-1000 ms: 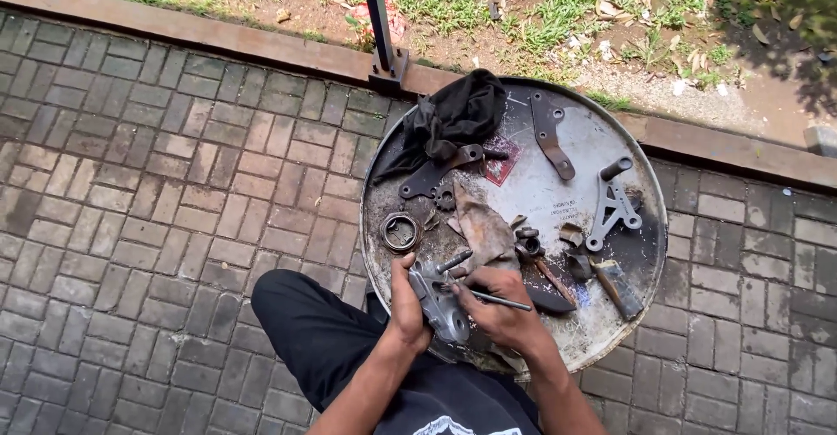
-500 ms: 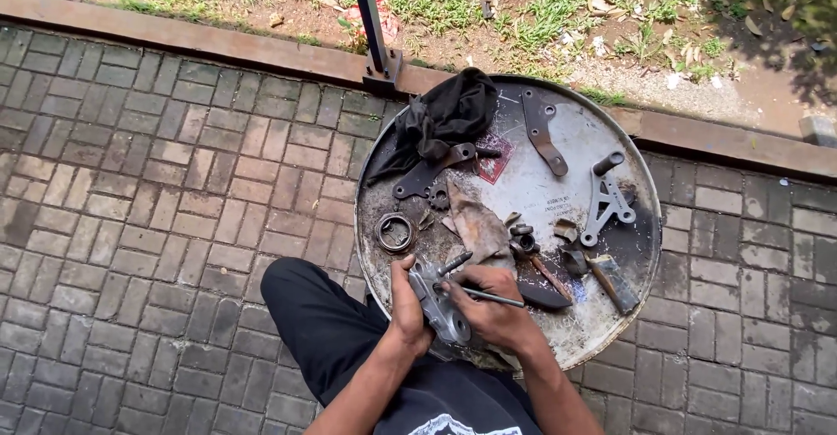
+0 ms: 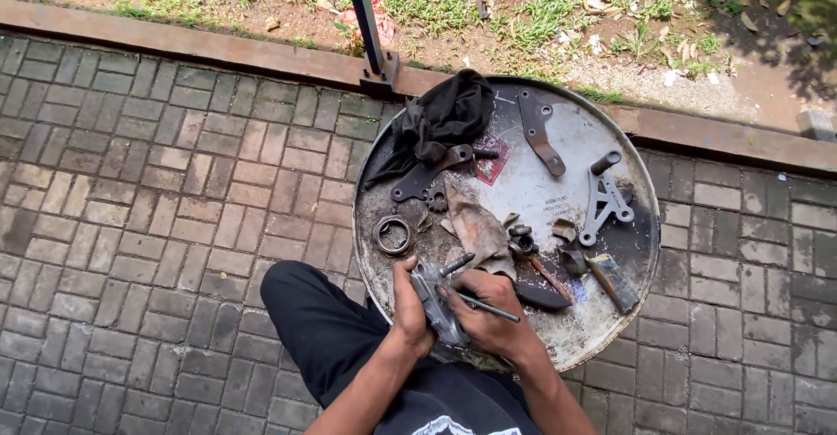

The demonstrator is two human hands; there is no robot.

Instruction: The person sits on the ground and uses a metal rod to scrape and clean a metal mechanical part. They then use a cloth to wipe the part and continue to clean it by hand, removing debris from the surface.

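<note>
Gripping grey metal part [image 3: 436, 300] in my left hand [image 3: 410, 304], fingers wrapped tight around it, at near edge of round metal tray [image 3: 558, 130]. My right hand [image 3: 488, 313] pinches thin rod [image 3: 488, 307], tip against part. Dirty rag [image 3: 475, 230] just beyond. Ring [image 3: 394, 234] left of rag. Black cloth [image 3: 445, 121] at far side. Bracket [image 3: 603, 200] to right.

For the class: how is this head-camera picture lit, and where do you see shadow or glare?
Head view: bright daylight, sharp throughout; glare on the pale centre of the round metal tray; tree shadow darkens the top right corner; the left hand and right hand are evenly lit.
</note>
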